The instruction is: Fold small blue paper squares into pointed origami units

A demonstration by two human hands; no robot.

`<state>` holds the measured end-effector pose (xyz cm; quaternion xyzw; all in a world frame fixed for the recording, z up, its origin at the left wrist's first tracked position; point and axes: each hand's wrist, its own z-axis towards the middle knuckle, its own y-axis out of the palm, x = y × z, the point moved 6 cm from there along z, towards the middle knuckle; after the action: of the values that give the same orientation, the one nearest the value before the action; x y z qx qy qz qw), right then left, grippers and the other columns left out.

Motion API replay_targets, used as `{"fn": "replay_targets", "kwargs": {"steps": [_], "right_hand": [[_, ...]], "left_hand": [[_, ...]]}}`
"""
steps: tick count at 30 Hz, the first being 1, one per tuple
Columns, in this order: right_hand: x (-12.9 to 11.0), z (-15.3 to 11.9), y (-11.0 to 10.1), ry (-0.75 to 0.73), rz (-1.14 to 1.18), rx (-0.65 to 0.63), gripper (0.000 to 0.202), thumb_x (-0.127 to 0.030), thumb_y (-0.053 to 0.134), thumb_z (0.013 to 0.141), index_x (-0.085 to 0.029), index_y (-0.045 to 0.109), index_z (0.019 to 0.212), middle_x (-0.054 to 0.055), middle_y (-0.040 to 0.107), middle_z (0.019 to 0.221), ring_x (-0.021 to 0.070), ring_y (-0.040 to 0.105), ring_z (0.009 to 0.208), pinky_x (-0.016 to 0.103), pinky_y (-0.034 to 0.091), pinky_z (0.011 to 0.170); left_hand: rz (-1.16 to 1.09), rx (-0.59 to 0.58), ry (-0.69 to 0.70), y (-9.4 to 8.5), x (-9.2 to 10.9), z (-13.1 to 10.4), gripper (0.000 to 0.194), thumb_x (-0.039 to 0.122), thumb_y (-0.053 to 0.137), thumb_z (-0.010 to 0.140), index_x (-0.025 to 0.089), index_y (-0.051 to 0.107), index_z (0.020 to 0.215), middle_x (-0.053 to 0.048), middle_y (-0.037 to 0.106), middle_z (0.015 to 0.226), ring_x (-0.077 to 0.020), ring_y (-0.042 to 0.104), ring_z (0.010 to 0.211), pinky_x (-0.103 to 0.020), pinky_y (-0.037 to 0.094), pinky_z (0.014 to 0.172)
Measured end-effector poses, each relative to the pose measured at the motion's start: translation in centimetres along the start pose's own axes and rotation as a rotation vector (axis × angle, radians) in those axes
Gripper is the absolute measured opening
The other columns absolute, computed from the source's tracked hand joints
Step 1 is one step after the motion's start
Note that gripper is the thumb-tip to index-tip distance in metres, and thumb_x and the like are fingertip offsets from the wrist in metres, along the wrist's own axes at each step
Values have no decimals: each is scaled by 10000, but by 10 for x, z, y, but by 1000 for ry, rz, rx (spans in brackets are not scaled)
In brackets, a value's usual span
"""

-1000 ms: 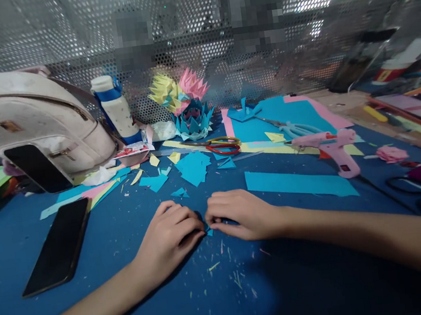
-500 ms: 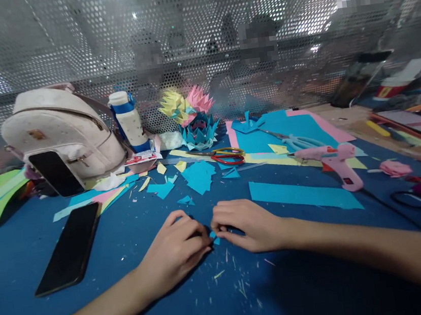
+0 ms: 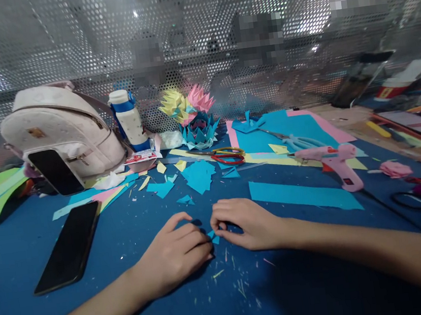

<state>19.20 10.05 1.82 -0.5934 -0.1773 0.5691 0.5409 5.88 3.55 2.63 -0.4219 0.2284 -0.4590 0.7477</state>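
Note:
A small piece of blue paper (image 3: 215, 237) lies on the dark blue table between my two hands. My left hand (image 3: 179, 250) rests on the table just left of it, fingers curled, its fingertips at the paper's edge. On the other side my right hand (image 3: 242, 225) is curled, thumb and index finger drawn together beside the paper; anything between them is too small to make out. Beyond the hands are cut blue pieces (image 3: 199, 175) and red-and-yellow scissors (image 3: 229, 155). A blue paper strip (image 3: 303, 196) lies to the right of my right hand.
A pink glue gun (image 3: 333, 160) and light blue scissors (image 3: 300, 141) lie at the right. Folded paper flowers (image 3: 200, 130), a bottle (image 3: 129, 121) and a white backpack (image 3: 65, 132) stand at the back. A black phone (image 3: 70, 246) lies at the left.
My left hand has shifted slightly left and its index finger has lifted away from the others. More of the small blue paper shows. My right hand has hardly moved.

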Motion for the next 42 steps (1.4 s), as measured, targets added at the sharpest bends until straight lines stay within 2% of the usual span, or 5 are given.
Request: {"fn": "replay_targets", "kwargs": {"steps": [12, 20, 26, 31, 42], "right_hand": [[0, 0, 0, 8, -6, -6, 65, -160, 530, 891, -172, 592, 877, 8, 615, 816, 131, 539, 765, 252, 378, 684], [3, -1, 0, 13, 4, -16, 56, -140, 543, 870, -179, 583, 869, -3, 603, 807, 124, 530, 753, 246, 370, 678], [7, -1, 1, 24, 19, -24, 46, -167, 548, 878, -182, 591, 870, -3, 599, 804, 124, 535, 756, 248, 371, 681], [7, 0, 1, 21, 23, -42, 64, -176, 535, 893, -183, 594, 868, 2, 604, 807, 134, 535, 762, 259, 370, 680], [8, -1, 0, 26, 54, -36, 57, -209, 548, 928, -182, 598, 929, 12, 613, 852, 133, 554, 785, 247, 391, 685]], "left_hand": [[76, 29, 8, -3, 3, 3, 149, 167, 521, 1009, 173, 660, 1063, 5, 720, 859, -134, 598, 758, -400, 420, 976], [51, 12, -51, -1, 0, 1, 160, 141, 500, 1009, 149, 660, 1002, -11, 689, 835, -141, 584, 754, -400, 395, 993], [34, -17, -39, -2, 0, 0, 210, 117, 458, 1018, 138, 649, 1101, -23, 693, 868, -146, 588, 772, -411, 378, 1006], [38, -10, -49, -4, 2, 3, 217, 103, 451, 1013, 125, 646, 1107, -26, 694, 861, -149, 567, 757, -401, 387, 984], [-97, -74, -132, 2, -4, 2, 233, 134, 434, 1027, 159, 658, 1084, -21, 652, 850, -140, 551, 765, -386, 371, 998]]}}
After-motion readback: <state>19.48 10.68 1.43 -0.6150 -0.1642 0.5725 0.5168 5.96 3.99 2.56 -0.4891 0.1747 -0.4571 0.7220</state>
